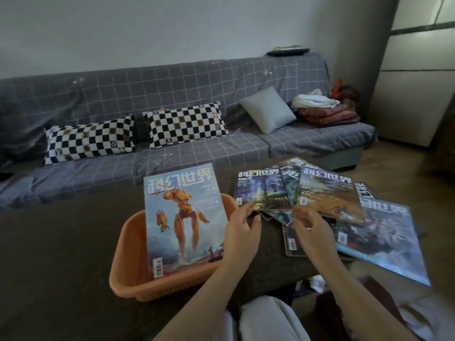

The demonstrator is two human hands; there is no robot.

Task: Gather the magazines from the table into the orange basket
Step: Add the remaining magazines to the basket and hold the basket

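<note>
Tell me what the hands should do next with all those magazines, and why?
Probably let the left hand lower the blue magazine with the orange robot flat into the orange basket, because it stands tilted there, its top above the rim. The right hand hovers, fingers loosely curled, by the pile of magazines on the table, so it could then take one.

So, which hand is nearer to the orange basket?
Left. The left hand is at the orange basket's right rim, beside the magazine standing in it. The right hand is farther right, over the spread magazines.
</note>
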